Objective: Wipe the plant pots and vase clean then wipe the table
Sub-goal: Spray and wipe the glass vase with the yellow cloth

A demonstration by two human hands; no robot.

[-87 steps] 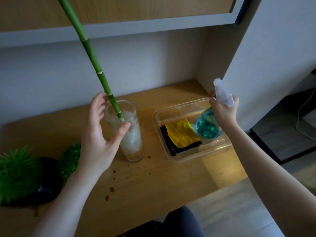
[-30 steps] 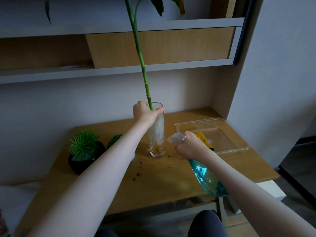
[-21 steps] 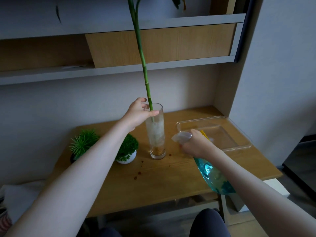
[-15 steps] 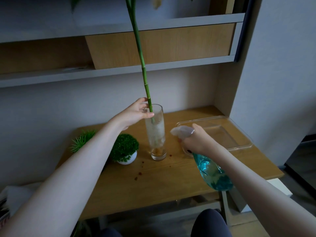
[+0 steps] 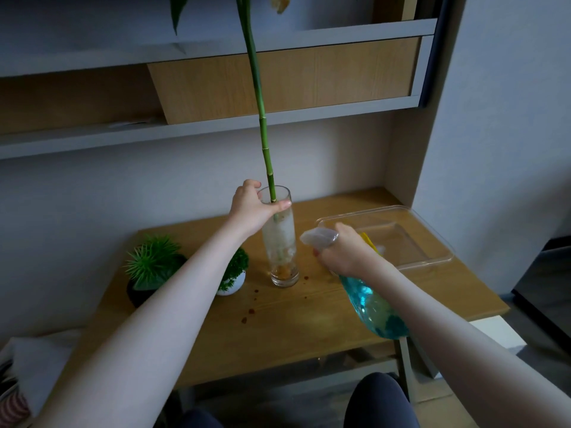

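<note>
Vase [image 5: 279,242], tall clear glass cylinder with one long green bamboo stalk [image 5: 262,131] rising from it, standing upright near the middle of the light wooden table [image 5: 309,322], cloudy white along the inside and brownish at the base. Gripped at the rim by the left hand [image 5: 251,211], thumb across the near side and fingers curled round the far side. Just to its right, the right hand [image 5: 346,253] wrapped round the neck of a translucent teal spray bottle [image 5: 375,307], white nozzle pointing toward the glass, a finger apparently on the trigger.

Judged as early in the job: wetting the vase, no wiping yet. Yellow cloth [image 5: 369,242] lying in the clear plastic tray [image 5: 432,245] at the right end of the table, mostly hidden behind the right hand, touched by neither hand. Left of the vase, a small white pot [image 5: 233,284] of dark green foliage and a black pot [image 5: 139,291] with a spiky green plant, partly hidden by the left forearm; cannot tell whether either is clean. Brown spots [image 5: 248,313] scattered on the tabletop in front of the vase, so the table apparently not yet wiped.

Left to do, by this reading: cloth over the vase, both pots, then the tabletop.
</note>
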